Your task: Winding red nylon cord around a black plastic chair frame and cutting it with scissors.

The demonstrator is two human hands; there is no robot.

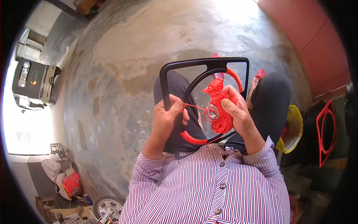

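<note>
A black frame [209, 61] with a squared outer bar and a round inner ring stands over my lap. Red cord wrapping [234, 77] covers the ring's upper right part, and another wrapped stretch [192, 139] lies at its lower left. My left hand [168, 115] is closed at the frame's left side, thumb and fingers pinching a red cord against the ring. From there the cord runs taut to a looped bundle of red cord [220, 118]. My right hand [237, 108] grips that bundle inside the ring, thumb on top; some loops hang loose on its left.
A similar red frame [319, 132] stands at the far right, beside a yellow-rimmed bag or bucket [296, 128]. A wheel [108, 209] and a red bag [72, 184] lie at the lower left. A vehicle [35, 84] is at the left opening.
</note>
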